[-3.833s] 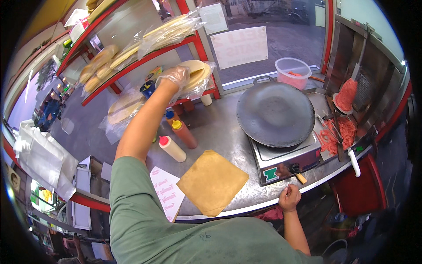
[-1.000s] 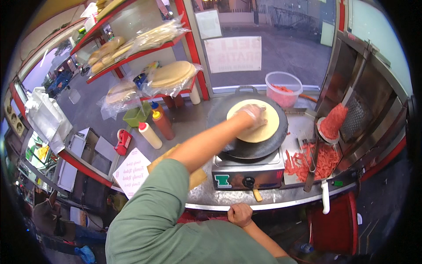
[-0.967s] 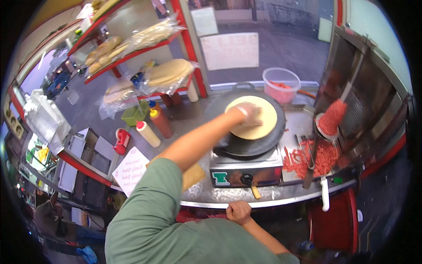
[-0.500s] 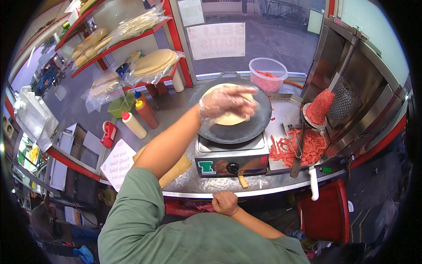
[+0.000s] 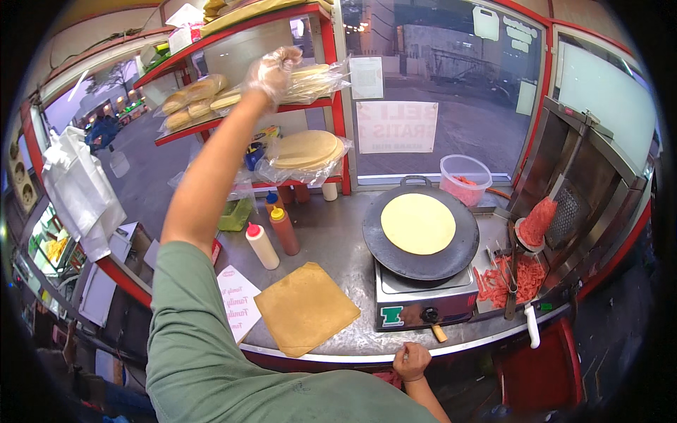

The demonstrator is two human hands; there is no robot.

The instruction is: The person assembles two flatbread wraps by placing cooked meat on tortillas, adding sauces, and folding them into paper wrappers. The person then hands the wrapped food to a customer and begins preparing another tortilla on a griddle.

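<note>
My left hand (image 5: 271,76), in a clear plastic glove, is raised in front of the upper shelf, its fingers curled and nothing seen in them. Behind and beside it lie bagged flatbreads (image 5: 314,83) and long bread rolls (image 5: 194,99). My right hand (image 5: 412,362), bare, is loosely closed at the counter's front edge, with nothing visible in it. A round, pale flatbread (image 5: 418,223) lies flat on the black griddle pan (image 5: 377,247), untouched by either hand. The pan sits on a steel gas stove (image 5: 427,299).
Brown paper sheets (image 5: 307,308) and two squeeze bottles (image 5: 262,247) are left of the stove. Shredded red meat (image 5: 529,278) with tongs fills a tray at right, below a meat spit (image 5: 539,224). A white-handled knife (image 5: 532,326) juts past the counter edge.
My left hand has left the flatbread on the pan and risen leftward to the upper shelf. The view has shifted left, uncovering the whole flatbread and the brown paper. My right hand stays by the edge.
</note>
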